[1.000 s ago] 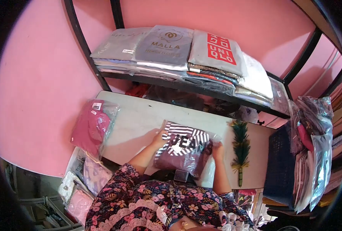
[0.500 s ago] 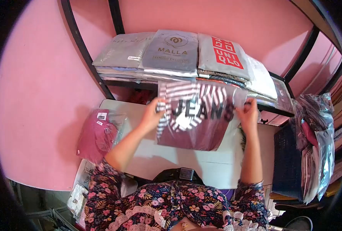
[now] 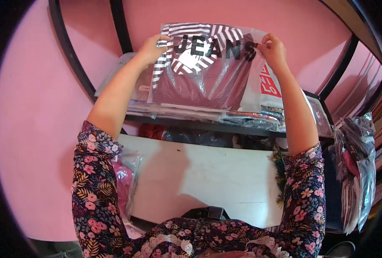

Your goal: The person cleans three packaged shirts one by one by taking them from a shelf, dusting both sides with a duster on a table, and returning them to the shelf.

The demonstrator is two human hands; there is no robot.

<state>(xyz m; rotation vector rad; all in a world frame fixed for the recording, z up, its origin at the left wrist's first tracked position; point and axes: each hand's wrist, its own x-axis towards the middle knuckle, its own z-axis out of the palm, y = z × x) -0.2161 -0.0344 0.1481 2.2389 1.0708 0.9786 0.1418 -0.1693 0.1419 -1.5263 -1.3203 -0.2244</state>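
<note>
Between my two hands is a clear bag of folded clothing, maroon with black-and-white stripes and the word JEANS in black. My left hand pinches the bag's upper left edge. At its upper right edge, my right hand grips the plastic between thumb and fingers. The bag is over the packed garments on the shelf and covers most of them. Part of a grey bag with a red logo shows beside my right forearm. To the left, a corner of another grey bag is visible behind my left arm.
Below the black-framed shelf stands a white table. A bagged pink garment lies at its left, partly behind my sleeve. Green tinsel-like foliage is at the table's right edge. Bagged clothes are stacked at far right.
Both hands have raised the bagged clothing from above the table up to the shelf, slightly leftward. It now covers the grey packages there.
</note>
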